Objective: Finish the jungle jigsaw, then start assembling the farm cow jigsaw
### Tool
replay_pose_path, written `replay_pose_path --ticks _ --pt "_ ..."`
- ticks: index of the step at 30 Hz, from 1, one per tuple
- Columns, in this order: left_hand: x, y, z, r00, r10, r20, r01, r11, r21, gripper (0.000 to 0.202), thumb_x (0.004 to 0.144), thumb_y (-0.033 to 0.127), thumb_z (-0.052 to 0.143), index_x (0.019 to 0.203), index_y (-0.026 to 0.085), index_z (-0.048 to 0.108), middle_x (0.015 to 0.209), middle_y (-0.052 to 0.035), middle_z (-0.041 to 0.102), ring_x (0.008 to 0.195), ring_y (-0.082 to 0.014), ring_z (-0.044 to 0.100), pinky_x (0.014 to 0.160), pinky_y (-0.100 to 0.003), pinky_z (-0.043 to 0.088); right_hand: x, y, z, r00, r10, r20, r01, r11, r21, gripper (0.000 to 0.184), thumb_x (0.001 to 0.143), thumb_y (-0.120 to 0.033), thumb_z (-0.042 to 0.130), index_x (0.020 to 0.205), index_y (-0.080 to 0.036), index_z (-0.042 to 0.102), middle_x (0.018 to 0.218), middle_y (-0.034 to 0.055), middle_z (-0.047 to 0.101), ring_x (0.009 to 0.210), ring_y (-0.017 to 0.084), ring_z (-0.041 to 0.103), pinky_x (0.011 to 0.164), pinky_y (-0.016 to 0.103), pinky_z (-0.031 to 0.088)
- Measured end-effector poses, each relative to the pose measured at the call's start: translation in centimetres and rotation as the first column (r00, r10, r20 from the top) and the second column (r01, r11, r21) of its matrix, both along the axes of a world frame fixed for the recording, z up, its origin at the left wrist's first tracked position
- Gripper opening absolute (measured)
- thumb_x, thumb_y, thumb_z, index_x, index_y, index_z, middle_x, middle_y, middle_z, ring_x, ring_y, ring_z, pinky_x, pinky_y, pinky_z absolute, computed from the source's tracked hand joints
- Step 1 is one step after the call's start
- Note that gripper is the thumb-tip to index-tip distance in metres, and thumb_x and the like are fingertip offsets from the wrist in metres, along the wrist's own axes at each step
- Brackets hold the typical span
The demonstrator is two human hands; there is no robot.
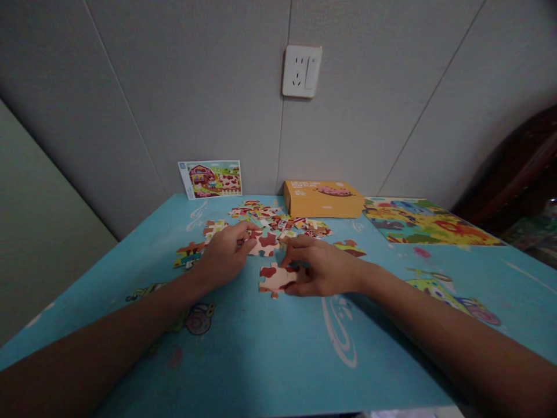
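My left hand (225,253) rests on the blue table (270,348), its fingers pinched on a cream and brown puzzle piece (264,244). My right hand (319,268) grips another cream piece with brown patches (275,279), lying flat just in front of it. Behind both hands lies a loose heap of several puzzle pieces (278,223). Separate pieces lie to the left (189,254) and to the right (350,248) of the hands.
An orange puzzle box (322,200) stands at the back of the table. A picture card of a farm scene (212,179) leans on the wall. A finished colourful puzzle (424,223) lies at the back right. A wall socket (301,71) is above.
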State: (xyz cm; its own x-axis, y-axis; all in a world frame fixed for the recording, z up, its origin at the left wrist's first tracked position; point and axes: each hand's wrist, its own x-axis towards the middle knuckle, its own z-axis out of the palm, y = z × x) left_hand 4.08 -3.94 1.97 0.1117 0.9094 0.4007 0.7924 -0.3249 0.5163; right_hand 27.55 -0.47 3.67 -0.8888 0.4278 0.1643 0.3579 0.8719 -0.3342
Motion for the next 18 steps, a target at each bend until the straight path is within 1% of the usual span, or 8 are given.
replay_pose_path --ticks 2,4,9,15,18 --pt "0.0 -0.02 -0.02 1.0 0.0 -0.009 0.0 1.0 0.002 0.028 0.087 0.029 0.049 0.106 0.017 0.065 0.068 0.0003 0.065 0.073 -0.0206 0.061 0.075 -0.033 0.042 0.06 0.12 0.1 1.0 0.012 -0.002 -0.012 1.0 -0.007 0.031 0.074 -0.037 0.075 0.091 -0.013 0.069 0.093 0.0079 0.06 0.084 0.019 0.056 0.073 0.03 0.044" --pt "0.01 -0.06 -0.02 1.0 -0.012 -0.016 0.012 1.0 0.001 0.027 0.087 0.03 0.049 0.104 0.016 0.065 0.064 0.0011 0.064 0.071 -0.0201 0.061 0.075 -0.033 0.043 0.09 0.23 0.13 1.0 0.023 0.002 -0.023 1.0 -0.01 0.03 0.075 -0.037 0.075 0.09 -0.012 0.069 0.092 0.008 0.059 0.084 0.019 0.056 0.073 0.03 0.044" --pt "0.07 -0.22 0.13 0.998 -0.053 -0.015 0.053 0.999 -0.008 0.024 0.087 0.03 0.047 0.094 0.016 0.065 0.057 0.002 0.061 0.064 -0.0184 0.059 0.069 -0.03 0.043 0.14 0.3 0.06 1.0 0.012 0.026 -0.012 1.0 -0.007 0.03 0.074 -0.036 0.076 0.089 -0.012 0.068 0.093 0.008 0.058 0.085 0.019 0.056 0.074 0.031 0.044" --pt "0.15 -0.19 0.03 0.999 -0.036 -0.026 0.036 0.999 -0.006 0.021 0.085 0.032 0.05 0.089 0.017 0.065 0.057 0.0021 0.062 0.059 -0.0173 0.058 0.067 -0.029 0.043 0.27 0.3 -0.01 1.0 0.013 0.015 -0.013 1.0 0.001 0.03 0.074 -0.039 0.075 0.089 -0.014 0.068 0.095 0.0087 0.059 0.088 0.022 0.057 0.078 0.033 0.046" --pt "0.13 -0.16 -0.01 1.0 -0.023 -0.003 0.023 0.999 -0.025 0.021 0.084 0.033 0.05 0.085 0.017 0.064 0.057 0.002 0.063 0.056 -0.0166 0.057 0.065 -0.029 0.044 0.37 0.24 0.15 1.0 0.006 0.029 -0.006 1.0 -0.005 0.029 0.073 -0.038 0.075 0.087 -0.014 0.067 0.097 0.0098 0.06 0.092 0.024 0.059 0.081 0.035 0.046"
